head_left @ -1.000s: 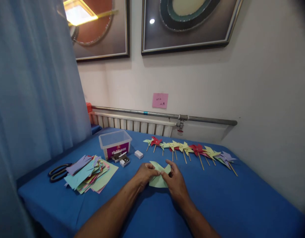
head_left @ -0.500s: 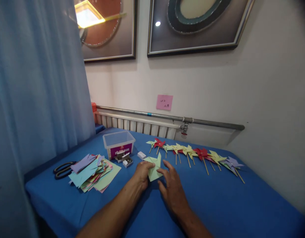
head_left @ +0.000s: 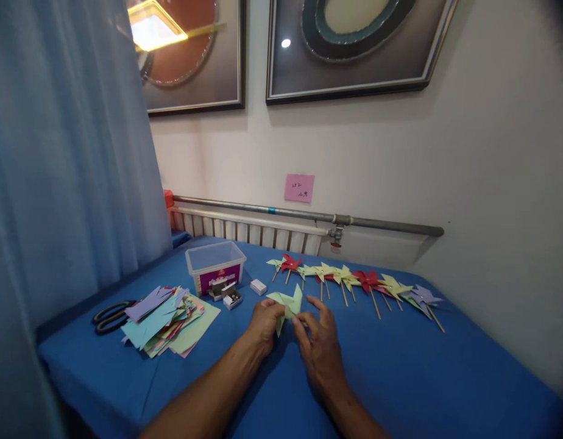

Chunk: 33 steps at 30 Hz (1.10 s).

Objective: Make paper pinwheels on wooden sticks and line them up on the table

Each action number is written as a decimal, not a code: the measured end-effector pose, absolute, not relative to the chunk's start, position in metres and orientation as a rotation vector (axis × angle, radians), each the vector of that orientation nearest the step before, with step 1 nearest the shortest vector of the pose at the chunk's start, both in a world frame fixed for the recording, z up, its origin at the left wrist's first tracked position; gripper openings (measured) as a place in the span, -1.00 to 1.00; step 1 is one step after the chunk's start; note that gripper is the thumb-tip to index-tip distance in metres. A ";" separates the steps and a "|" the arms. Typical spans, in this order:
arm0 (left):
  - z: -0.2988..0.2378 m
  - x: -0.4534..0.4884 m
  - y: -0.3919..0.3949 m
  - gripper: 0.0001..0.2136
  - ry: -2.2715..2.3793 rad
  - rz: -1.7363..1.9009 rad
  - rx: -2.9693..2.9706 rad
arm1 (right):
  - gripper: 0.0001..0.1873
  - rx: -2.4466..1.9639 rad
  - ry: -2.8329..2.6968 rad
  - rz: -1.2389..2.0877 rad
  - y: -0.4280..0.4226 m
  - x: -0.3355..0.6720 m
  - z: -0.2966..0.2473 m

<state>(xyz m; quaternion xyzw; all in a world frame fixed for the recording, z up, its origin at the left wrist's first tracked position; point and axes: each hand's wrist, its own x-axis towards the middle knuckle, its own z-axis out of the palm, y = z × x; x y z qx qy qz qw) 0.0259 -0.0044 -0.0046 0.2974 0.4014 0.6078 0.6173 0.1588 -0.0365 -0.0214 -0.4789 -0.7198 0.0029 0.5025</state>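
Note:
Above the blue-covered table (head_left: 400,372) I hold a pale green paper pinwheel (head_left: 290,300) with its blades partly folded in. My left hand (head_left: 264,323) grips its left side, thumb pressed near the centre. My right hand (head_left: 318,341) pinches a lower right part of the paper between thumb and finger, its index finger raised. The pinched spot is partly hidden by the fingers. No stick shows on this pinwheel. Just beyond my hands lies a small white box (head_left: 258,286), beside an opened small box (head_left: 232,297) with tiny metal pieces in it.
Left lie a pile of coloured paper (head_left: 148,326) and black-handled scissors (head_left: 110,317). A clear plastic tub (head_left: 216,268) stands behind the boxes. Finished pinwheels on sticks, among them a red one (head_left: 367,280), line the back right. A curtain (head_left: 80,152) hangs at left.
My right hand has closed from loosely spread fingers to a pinch on the paper. Another blade of the green pinwheel is now bent toward the centre. The view has shifted slightly.

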 end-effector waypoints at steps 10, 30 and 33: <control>-0.006 0.029 -0.004 -0.82 1.003 1.440 0.693 | -0.74 -1.334 -1.457 0.477 -0.031 0.152 -0.023; -0.001 0.031 -0.009 -0.82 1.082 1.404 0.787 | -0.73 -1.422 -1.391 0.566 -0.025 0.154 -0.021; -0.002 0.030 -0.009 -0.80 1.062 1.390 0.804 | -0.74 -1.399 -1.424 0.531 -0.027 0.157 -0.018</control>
